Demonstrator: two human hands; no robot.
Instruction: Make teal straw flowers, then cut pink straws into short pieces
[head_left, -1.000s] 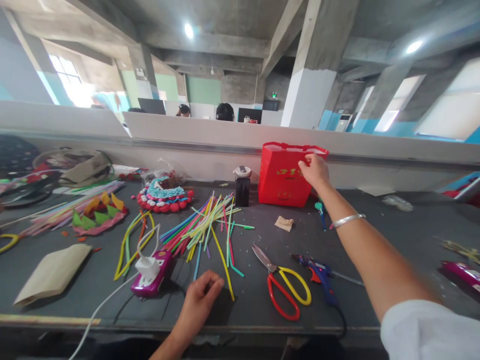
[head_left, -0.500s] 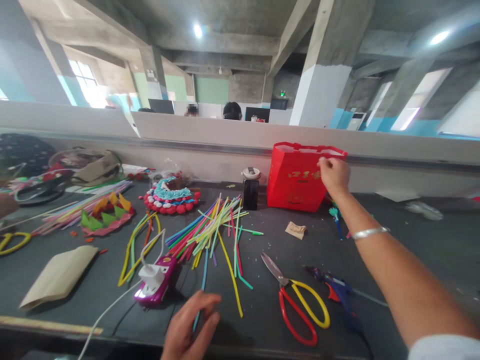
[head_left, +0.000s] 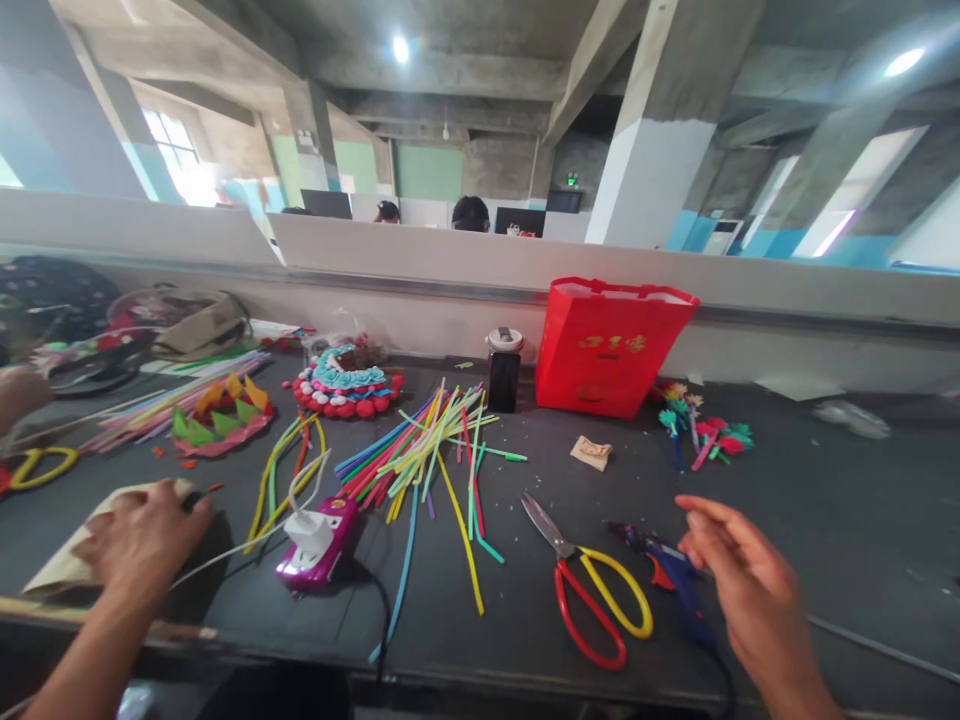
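My left hand [head_left: 142, 535] lies palm down on a tan paper pouch [head_left: 64, 565] at the near left of the dark table, fingers curled over it. My right hand [head_left: 742, 580] hovers open above the near right, fingers apart and holding nothing, just right of a blue glue gun [head_left: 671, 575]. Red-and-yellow scissors [head_left: 592, 590] lie left of the gun. A red paper bag [head_left: 611, 345] stands untouched at the back. A fan of coloured pipe cleaners [head_left: 427, 450] covers the middle.
A purple power strip [head_left: 319, 545] with a white plug and cable sits near the front. Craft pieces [head_left: 345, 385], a dark jar [head_left: 504, 375], small pipe-cleaner flowers [head_left: 701, 425] and a crumpled scrap [head_left: 592, 452] lie further back. Another person's hand [head_left: 19, 390] shows at the far left edge.
My right hand let go of the red bag's rim and drew back toward me over the glue gun. My left hand moved left from the pipe cleaners onto the tan pouch.
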